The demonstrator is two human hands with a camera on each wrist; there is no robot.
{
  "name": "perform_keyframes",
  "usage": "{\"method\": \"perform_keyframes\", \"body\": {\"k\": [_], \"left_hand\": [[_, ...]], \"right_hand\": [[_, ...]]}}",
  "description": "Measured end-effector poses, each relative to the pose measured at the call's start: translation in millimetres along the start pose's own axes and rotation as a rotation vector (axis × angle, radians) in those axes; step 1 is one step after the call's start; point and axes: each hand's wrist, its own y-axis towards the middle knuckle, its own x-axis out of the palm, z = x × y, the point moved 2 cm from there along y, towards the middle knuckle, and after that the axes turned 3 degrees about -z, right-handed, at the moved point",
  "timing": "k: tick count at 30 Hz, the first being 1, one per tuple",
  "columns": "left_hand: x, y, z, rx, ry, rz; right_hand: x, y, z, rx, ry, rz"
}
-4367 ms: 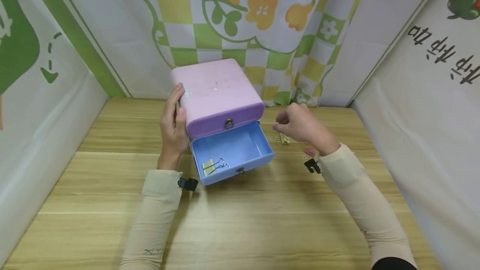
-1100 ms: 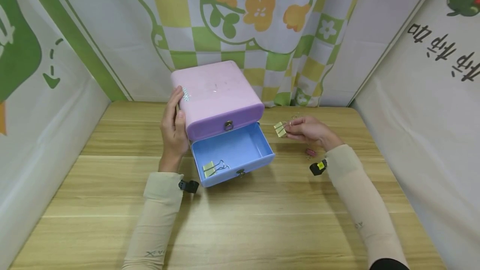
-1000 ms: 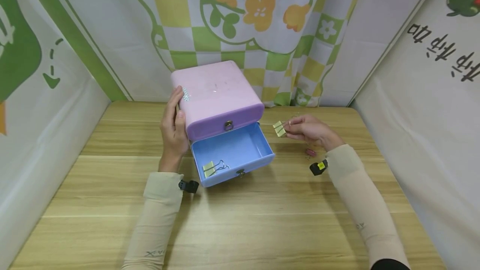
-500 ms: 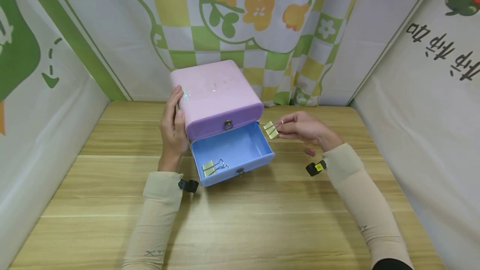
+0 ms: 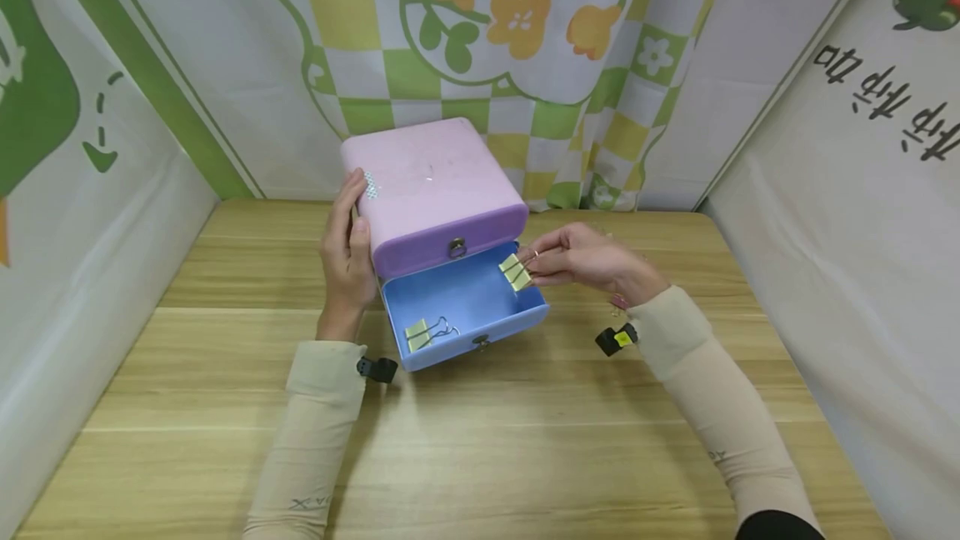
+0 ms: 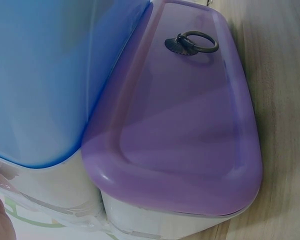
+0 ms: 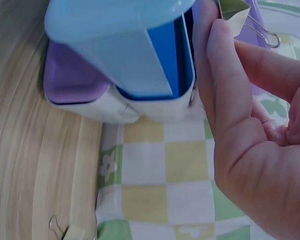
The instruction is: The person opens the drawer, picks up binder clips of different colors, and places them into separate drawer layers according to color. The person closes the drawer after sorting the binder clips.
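In the head view, a pink-and-purple drawer box stands at the back with its blue drawer pulled out. My left hand rests along the box's left side, fingers fairly straight. A yellow binder clip is pinched by its wire handles in my right hand, over the drawer's right side. Another yellow binder clip lies in the drawer's front left corner. The left wrist view shows a shut purple drawer with a ring pull below the blue one.
Right of the box, a small pink binder clip lies on the wooden table, partly hidden by my right wrist. Another clip shows at the bottom of the right wrist view. A checkered curtain hangs behind the box.
My right hand first picked up the yellow binder clip from the table, then carried it left until it hung over the open drawer. My left hand has stayed on the box.
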Motion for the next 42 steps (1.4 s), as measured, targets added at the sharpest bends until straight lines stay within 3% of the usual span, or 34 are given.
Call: {"method": "perform_keyframes", "body": {"k": [7,25,42], "left_hand": [[0.4,0.0,-1.6,-0.001,0.005,0.005],[0.0,0.5,-2.5,-0.002,-0.006,0.005],[0.4,0.8,-2.4,0.009,0.001,0.005]], "right_hand": [[15,7,-4,0.012,-0.041,-0.037],[66,35,-11,0.025,-0.282,-0.185],[89,47,-6,0.014,-0.363,-0.259]]}}
